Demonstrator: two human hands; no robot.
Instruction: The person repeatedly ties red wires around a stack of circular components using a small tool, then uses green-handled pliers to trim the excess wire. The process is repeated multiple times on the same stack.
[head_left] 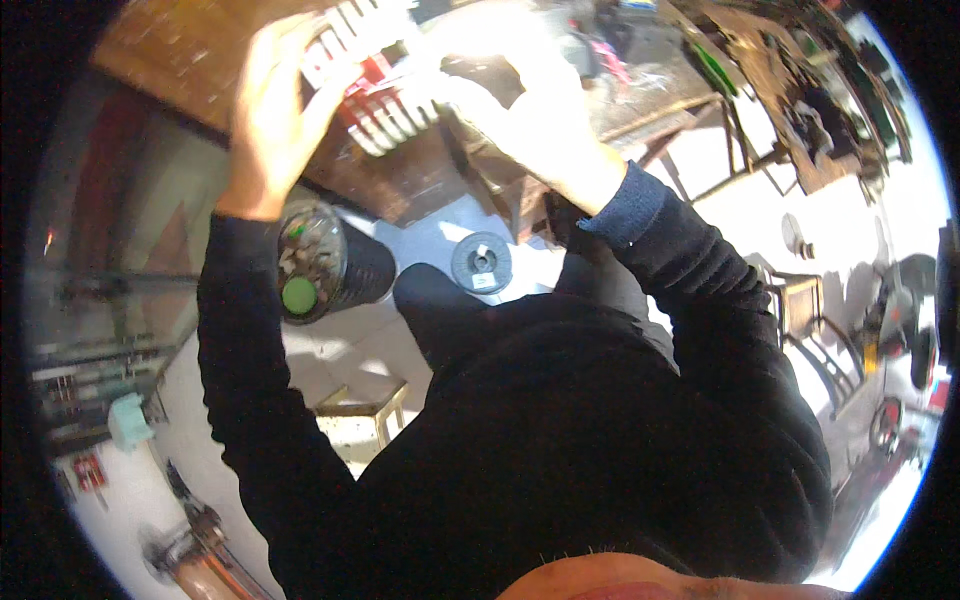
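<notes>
Both my arms, in black sleeves, reach up to the top of the view. Between the hands is a white ribbed object with red parts (pixel 378 95), held over a brown wooden tabletop (pixel 190 50). My left hand (pixel 272 115) grips its left side, fingers curled over the top edge. The right side of the object is under my right hand (pixel 535 105), which is washed out by bright sunlight. Glare hides the details of the object.
Below the hands a black round bin (pixel 335 265) holds scraps and a green lid. A grey spool (pixel 482 263) lies on the pale floor, and a wooden stool (pixel 365 408) stands lower down. A cluttered workbench (pixel 800 90) and metal frames fill the right.
</notes>
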